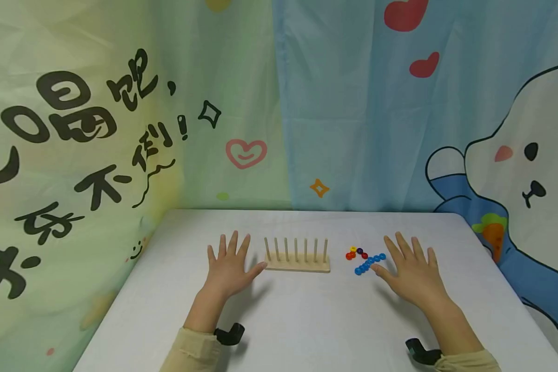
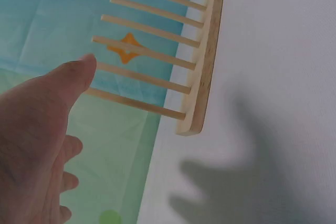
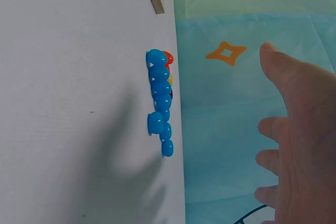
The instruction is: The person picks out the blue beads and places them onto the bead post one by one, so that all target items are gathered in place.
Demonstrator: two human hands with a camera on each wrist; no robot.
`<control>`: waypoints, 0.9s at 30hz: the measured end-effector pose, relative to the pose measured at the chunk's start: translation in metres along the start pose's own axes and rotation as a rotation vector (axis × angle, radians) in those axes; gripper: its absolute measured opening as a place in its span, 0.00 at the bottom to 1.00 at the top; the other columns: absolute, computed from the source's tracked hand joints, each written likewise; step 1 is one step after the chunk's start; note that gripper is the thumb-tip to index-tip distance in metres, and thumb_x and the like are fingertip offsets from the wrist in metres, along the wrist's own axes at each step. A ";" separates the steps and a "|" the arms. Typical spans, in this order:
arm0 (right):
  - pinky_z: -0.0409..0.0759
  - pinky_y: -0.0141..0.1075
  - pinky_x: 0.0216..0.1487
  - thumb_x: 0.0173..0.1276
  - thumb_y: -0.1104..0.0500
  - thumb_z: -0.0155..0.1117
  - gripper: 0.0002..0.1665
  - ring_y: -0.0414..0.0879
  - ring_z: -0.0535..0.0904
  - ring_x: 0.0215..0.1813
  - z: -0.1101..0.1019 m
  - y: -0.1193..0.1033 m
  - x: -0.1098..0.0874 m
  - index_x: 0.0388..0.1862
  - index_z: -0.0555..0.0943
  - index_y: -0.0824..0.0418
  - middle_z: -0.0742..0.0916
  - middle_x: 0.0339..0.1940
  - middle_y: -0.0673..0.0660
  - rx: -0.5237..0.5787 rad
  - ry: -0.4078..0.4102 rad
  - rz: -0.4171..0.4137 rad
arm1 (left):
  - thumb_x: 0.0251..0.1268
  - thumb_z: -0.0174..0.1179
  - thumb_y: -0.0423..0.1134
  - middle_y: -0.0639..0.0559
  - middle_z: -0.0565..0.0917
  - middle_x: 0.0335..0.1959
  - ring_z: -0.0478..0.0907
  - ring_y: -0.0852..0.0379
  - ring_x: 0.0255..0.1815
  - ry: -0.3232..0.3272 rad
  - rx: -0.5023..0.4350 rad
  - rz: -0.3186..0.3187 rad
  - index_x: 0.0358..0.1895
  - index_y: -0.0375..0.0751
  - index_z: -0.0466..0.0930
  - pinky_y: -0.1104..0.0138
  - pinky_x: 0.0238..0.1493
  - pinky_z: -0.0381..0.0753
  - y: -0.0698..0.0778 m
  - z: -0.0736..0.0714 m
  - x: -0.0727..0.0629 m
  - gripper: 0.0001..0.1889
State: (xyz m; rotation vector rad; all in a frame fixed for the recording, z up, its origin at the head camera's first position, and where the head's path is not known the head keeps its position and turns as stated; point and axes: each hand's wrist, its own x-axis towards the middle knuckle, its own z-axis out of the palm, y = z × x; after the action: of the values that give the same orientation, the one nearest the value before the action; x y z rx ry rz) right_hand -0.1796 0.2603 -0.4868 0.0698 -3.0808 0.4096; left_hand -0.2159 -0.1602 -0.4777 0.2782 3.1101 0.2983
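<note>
A wooden rack (image 1: 297,264) with a row of several upright pegs stands toward the back of the table. My left hand (image 1: 230,271) hovers left of it, fingers spread, with the thumb tip near the rack's left end. To the rack's right lie blue beads (image 1: 370,264) in a slanting group, with a few red, yellow and dark purple beads (image 1: 357,253) just behind them. My right hand (image 1: 414,276) is raised over the table beside the blue beads, fingers spread and holding nothing; its thumb overlaps their edge in the head view. The pegs carry no beads.
A white table (image 1: 307,320) spreads under both hands, its back edge against a printed curtain (image 1: 335,129). Black straps with camera mounts (image 1: 230,334) sit at both wrists. Shadows of the hands fall on the tabletop.
</note>
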 end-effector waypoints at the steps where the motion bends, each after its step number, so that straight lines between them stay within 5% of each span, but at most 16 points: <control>1: 0.26 0.75 0.72 0.67 0.25 0.51 0.57 0.73 0.36 0.79 0.000 0.000 0.000 0.81 0.50 0.58 0.51 0.81 0.69 0.001 0.000 -0.003 | 0.62 0.42 0.79 0.44 0.45 0.82 0.36 0.35 0.82 -0.001 -0.008 0.003 0.80 0.56 0.46 0.30 0.75 0.35 0.001 0.000 0.000 0.49; 8: 0.50 0.75 0.71 0.71 0.37 0.57 0.47 0.75 0.54 0.75 0.003 0.008 0.006 0.77 0.59 0.64 0.63 0.76 0.73 0.080 0.002 -0.049 | 0.65 0.45 0.75 0.41 0.50 0.81 0.41 0.34 0.81 -0.031 -0.089 0.046 0.80 0.50 0.48 0.34 0.78 0.39 -0.002 0.010 0.009 0.48; 18: 0.73 0.65 0.63 0.75 0.53 0.58 0.28 0.68 0.75 0.63 0.033 0.048 0.041 0.69 0.71 0.64 0.77 0.65 0.71 0.287 -0.074 -0.010 | 0.71 0.55 0.60 0.37 0.62 0.76 0.51 0.33 0.79 -0.117 -0.375 0.133 0.78 0.39 0.55 0.42 0.80 0.49 -0.017 0.048 0.032 0.41; 27: 0.77 0.60 0.59 0.71 0.55 0.63 0.24 0.61 0.77 0.56 0.048 0.066 0.056 0.63 0.78 0.63 0.80 0.58 0.66 0.331 -0.034 -0.010 | 0.66 0.63 0.56 0.38 0.72 0.70 0.59 0.31 0.75 -0.001 -0.346 0.249 0.73 0.39 0.65 0.40 0.76 0.56 -0.020 0.070 0.043 0.38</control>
State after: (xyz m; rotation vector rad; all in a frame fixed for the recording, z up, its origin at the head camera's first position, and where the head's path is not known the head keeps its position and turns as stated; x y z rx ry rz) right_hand -0.2396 0.3094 -0.5479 0.1004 -3.0095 0.9222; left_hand -0.2604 -0.1591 -0.5496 0.6538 2.9463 0.8246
